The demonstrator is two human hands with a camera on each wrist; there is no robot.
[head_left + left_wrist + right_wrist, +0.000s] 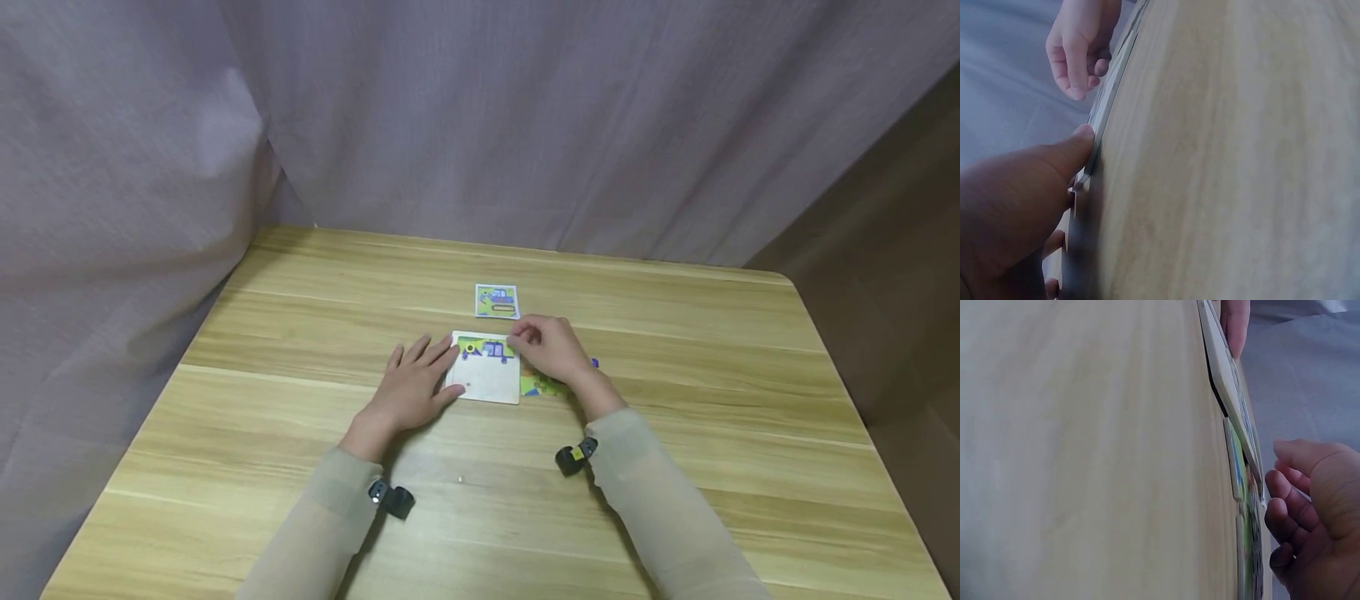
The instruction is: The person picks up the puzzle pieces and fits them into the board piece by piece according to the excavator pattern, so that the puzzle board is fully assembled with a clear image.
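Note:
A white puzzle board lies in the middle of the wooden table, with green and blue pieces filling its top row. My left hand lies flat beside the board's left edge, the thumb touching it. My right hand hovers at the board's upper right corner, fingers loosely curled, fingertips by the board. No piece shows in them. Loose green pieces lie under the right wrist.
A small picture card of a blue vehicle lies just beyond the board. A blue piece peeks out right of the right hand. Grey curtains hang behind and left of the table. The table's right edge drops to a brown floor.

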